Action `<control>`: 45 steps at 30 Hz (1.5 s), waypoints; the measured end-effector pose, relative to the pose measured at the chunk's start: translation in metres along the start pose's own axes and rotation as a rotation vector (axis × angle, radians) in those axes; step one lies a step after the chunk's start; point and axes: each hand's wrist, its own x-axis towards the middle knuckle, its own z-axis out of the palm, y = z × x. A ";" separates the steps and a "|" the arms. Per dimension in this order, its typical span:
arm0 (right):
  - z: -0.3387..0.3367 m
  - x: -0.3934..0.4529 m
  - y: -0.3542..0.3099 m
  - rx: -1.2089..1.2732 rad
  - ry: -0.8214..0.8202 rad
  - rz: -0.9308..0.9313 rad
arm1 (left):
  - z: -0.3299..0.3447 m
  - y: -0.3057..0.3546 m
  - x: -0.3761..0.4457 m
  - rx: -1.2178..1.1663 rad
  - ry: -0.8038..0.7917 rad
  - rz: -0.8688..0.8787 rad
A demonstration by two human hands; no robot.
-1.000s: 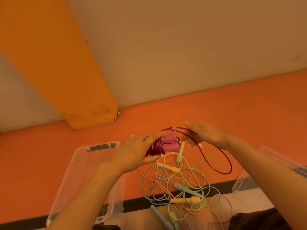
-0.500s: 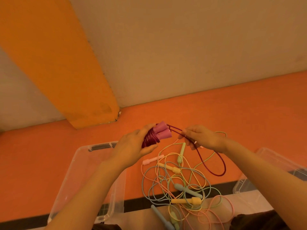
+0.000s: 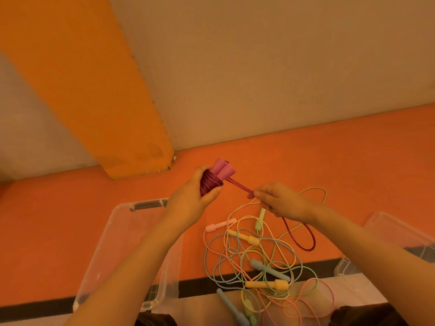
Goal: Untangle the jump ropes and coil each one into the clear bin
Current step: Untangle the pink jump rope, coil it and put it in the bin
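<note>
Head cam shows your left hand (image 3: 188, 203) at frame centre, fingers wrapped round the maroon rope (image 3: 210, 183), which sits wound as a tight bundle w/ both pink handles (image 3: 222, 170) sticking out the top. Your right hand (image 3: 281, 202), just right of centre, pinches the doubled strand coming off that bundle, pulled taut btwn the two hands; the leftover tail loop (image 3: 303, 236) hangs below your right wrist. Clear bin (image 3: 122, 222) sits lower left, under your left forearm, nothing visible in it. A second clear container (image 3: 386, 228) shows at the right edge. Pastel tangle (image 3: 256, 260) lies lower centre, separate from the maroon one as far as I can tell. Looks like you're on the last wraps, so keep tension even, lay each turn beside the previous one rather than on top, and don't loosen the left grip or the wraps may spring off. Prob best to tuck the tail end under a wrap before dropping it in the bin, otherwise it could uncoil. Watch that the hanging loop doesn't catch the green cord (image 3: 313, 191) near it.
</note>
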 end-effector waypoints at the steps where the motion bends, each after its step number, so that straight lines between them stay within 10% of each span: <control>1: 0.005 -0.001 -0.001 -0.013 -0.024 0.009 | 0.000 0.000 0.000 -0.009 0.007 -0.017; 31: 0.024 -0.012 -0.019 -0.611 -0.182 -0.007 | 0.012 -0.009 0.004 0.669 0.032 0.050; 45: 0.012 -0.024 -0.036 -1.087 0.061 -0.447 | 0.019 -0.014 0.002 0.778 -0.173 0.228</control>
